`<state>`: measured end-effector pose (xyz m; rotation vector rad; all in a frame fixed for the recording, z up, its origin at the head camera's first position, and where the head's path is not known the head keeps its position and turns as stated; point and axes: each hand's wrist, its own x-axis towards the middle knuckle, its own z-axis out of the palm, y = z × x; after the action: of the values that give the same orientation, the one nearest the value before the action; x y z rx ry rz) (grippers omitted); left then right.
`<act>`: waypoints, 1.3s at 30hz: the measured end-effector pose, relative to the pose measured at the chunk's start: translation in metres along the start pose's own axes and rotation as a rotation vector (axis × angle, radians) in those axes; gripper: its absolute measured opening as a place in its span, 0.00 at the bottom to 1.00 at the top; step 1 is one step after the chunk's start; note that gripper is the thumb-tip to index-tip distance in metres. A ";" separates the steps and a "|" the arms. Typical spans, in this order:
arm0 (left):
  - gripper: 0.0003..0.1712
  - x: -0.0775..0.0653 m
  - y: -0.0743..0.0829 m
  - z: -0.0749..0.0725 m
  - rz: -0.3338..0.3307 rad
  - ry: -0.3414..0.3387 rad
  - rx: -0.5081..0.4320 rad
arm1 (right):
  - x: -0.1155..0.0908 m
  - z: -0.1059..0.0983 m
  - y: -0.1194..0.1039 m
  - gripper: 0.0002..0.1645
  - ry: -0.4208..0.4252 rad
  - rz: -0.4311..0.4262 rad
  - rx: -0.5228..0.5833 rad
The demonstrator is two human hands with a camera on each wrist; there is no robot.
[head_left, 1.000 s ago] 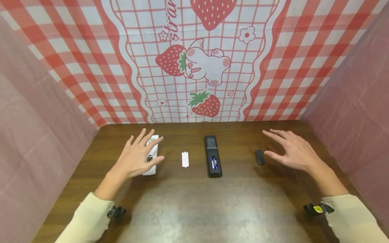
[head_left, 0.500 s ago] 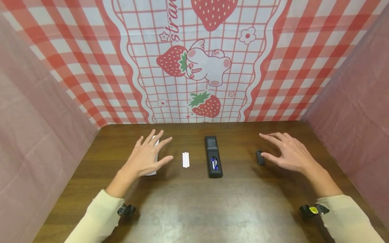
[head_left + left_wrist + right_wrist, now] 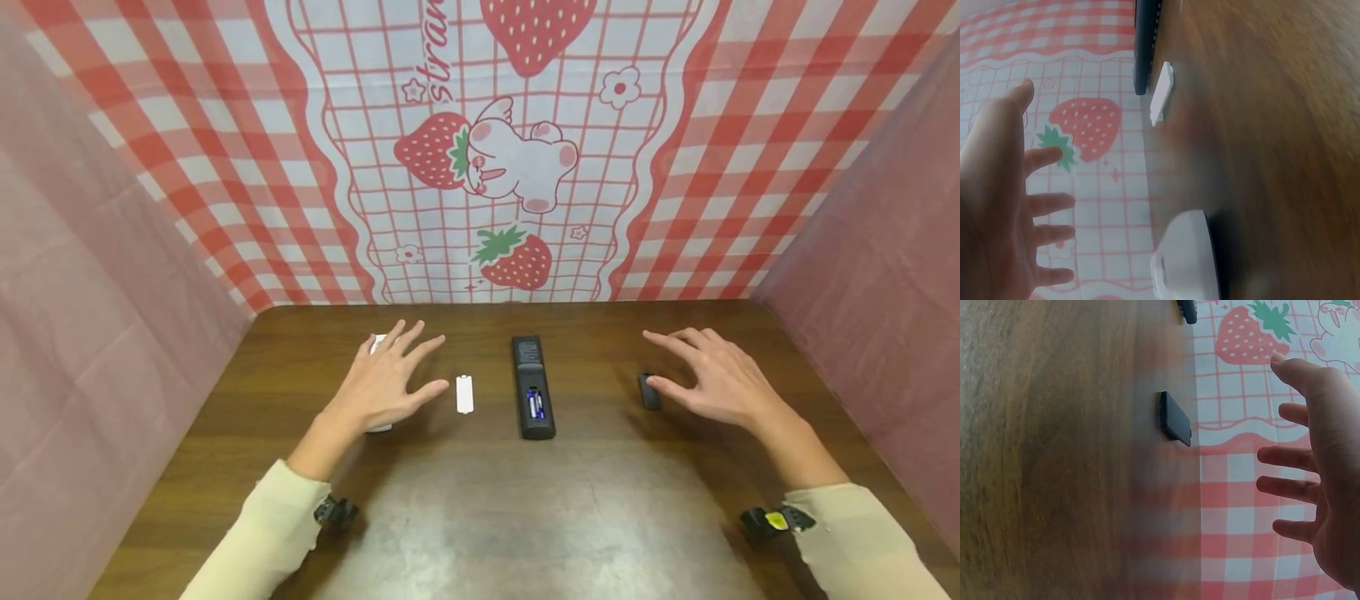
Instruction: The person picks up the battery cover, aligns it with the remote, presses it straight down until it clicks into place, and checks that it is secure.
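Note:
Fingers spread, my left hand [image 3: 384, 382] hovers over a white remote control [image 3: 1186, 259], hiding most of it in the head view. Just right of that hand lies a small white battery cover [image 3: 465, 394]. A black remote control [image 3: 533, 387] rests back side up in the middle, its battery compartment uncovered with blue-and-silver batteries [image 3: 536, 403] inside. My right hand [image 3: 712, 377] is held above the table with its fingers apart and nothing in it. Beside its thumb a small black battery cover [image 3: 1175, 419] lies on the wood, partly hidden by the thumb in the head view.
A brown wooden table [image 3: 480, 508] carries everything. Behind it hangs a red-and-white checked cloth [image 3: 517, 150] with strawberries, and pink cloth walls [image 3: 862, 208] close in both sides. Each wrist wears a dark strap with a small camera [image 3: 772, 522].
My left hand has drifted right over the white remote, covering more of it. The right hand has moved slightly left, toward the black cover. The things on the table stay put.

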<state>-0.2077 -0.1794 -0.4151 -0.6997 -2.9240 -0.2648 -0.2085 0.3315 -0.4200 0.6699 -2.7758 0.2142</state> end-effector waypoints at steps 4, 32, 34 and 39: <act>0.45 0.005 0.006 0.000 -0.007 -0.006 -0.017 | 0.001 0.000 0.001 0.44 0.000 0.005 0.001; 0.46 0.040 0.041 0.012 -0.072 -0.005 -0.100 | 0.007 0.006 0.001 0.38 0.000 -0.013 0.012; 0.46 0.043 0.043 0.013 -0.073 -0.008 -0.114 | 0.007 0.006 0.001 0.38 -0.008 -0.005 0.015; 0.47 0.047 0.049 0.017 -0.090 -0.042 -0.123 | 0.006 0.008 -0.001 0.36 -0.042 0.014 0.035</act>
<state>-0.2282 -0.1130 -0.4170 -0.5973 -3.0045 -0.4470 -0.2154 0.3265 -0.4257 0.6713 -2.8235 0.2544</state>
